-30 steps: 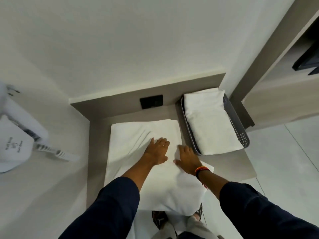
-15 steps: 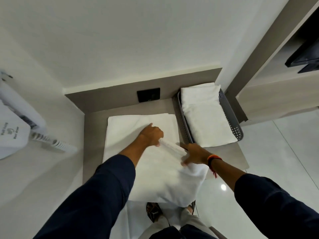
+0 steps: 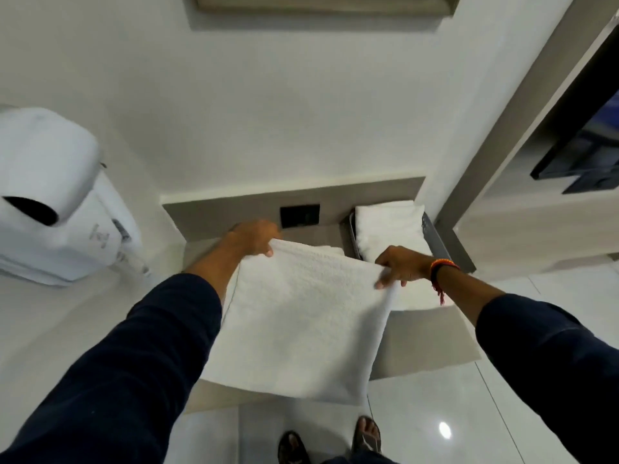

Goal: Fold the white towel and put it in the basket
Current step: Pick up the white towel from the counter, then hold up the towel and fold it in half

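A white towel (image 3: 301,316), folded to a square, is lifted off the grey shelf (image 3: 425,339) and slopes down toward me. My left hand (image 3: 254,237) pinches its far left corner. My right hand (image 3: 400,266) grips its far right corner; a red and black band sits on that wrist. The dark grey basket (image 3: 435,239) stands at the shelf's right end, just beyond my right hand, and holds another folded white towel (image 3: 388,226). The basket's near part is hidden behind my right hand and the lifted towel.
A white wall-mounted hair dryer (image 3: 57,202) hangs at the left. A black wall socket (image 3: 299,214) sits behind the shelf. A wooden partition (image 3: 509,135) rises right of the basket. White floor tiles and my sandalled feet (image 3: 368,433) lie below.
Both hands went from pressing the towel flat on the shelf to gripping its far corners and lifting it. The camera tilted up.
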